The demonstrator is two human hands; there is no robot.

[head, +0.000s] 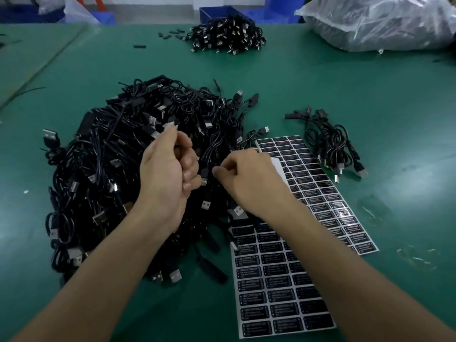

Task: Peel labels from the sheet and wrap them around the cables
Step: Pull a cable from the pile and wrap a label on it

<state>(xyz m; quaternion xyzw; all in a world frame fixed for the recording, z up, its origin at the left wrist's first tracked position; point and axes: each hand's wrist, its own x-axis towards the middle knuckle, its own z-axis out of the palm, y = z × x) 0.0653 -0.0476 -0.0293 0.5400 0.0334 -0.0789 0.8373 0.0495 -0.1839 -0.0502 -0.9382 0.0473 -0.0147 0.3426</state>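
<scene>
Fingers of the left hand [170, 169] curl into a loose fist around a black USB cable [204, 177], whose plug pokes out toward three o'clock, probably so the stretch just behind the plug stays taut and exposed for wrapping. Under and around that hand, from nine o'clock to twelve, sprawls the large heap of unlabelled cables [118, 169] on the green table [370, 95], close enough to draw from without reaching.

At three o'clock from the plug, the right hand [246, 178] has thumb and forefinger pressed together in a fine pinch beside the cable; whether a label sits between them I cannot tell.

Below that wrist, at five o'clock, lies a label sheet [283, 287] printed "LED CONTROLLER", with a second sheet [318, 191] angled away toward two o'clock, both within easy reach. Farther out at two o'clock rests a small bundle of cables [330, 146], probably the finished ones, kept apart from the heap.
</scene>
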